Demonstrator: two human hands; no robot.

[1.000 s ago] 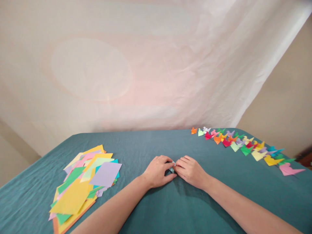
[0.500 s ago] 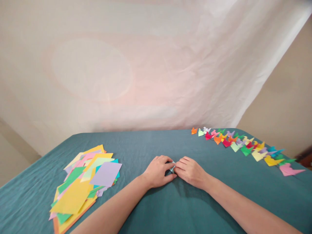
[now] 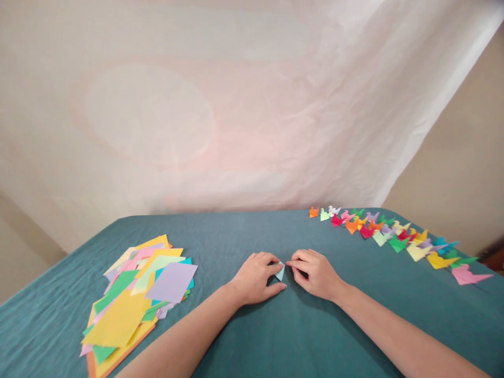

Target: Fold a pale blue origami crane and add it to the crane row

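A small light-blue folded paper [image 3: 280,272] lies on the teal cloth in the middle of the table. My left hand [image 3: 258,278] rests over its left part, fingers curled onto it and the thumb stretched out in front. Part of the paper is hidden under those fingers. Just to the right of the paper is my right hand [image 3: 315,273], its thumb and fingertips pressed together close to the paper's right edge. Nothing can be made out between the right fingertips.
A loose pile of coloured paper sheets [image 3: 118,320] lies at the left, a lilac sheet [image 3: 172,282] on top. Several folded paper birds [image 3: 398,243] stand in slanting rows at the right. A pale cloth [image 3: 252,105] hangs behind the table.
My right hand has drawn slightly right, off the paper, and its fingers have come to a pinch. More of the light-blue paper shows now. The left hand has stayed nearly still.
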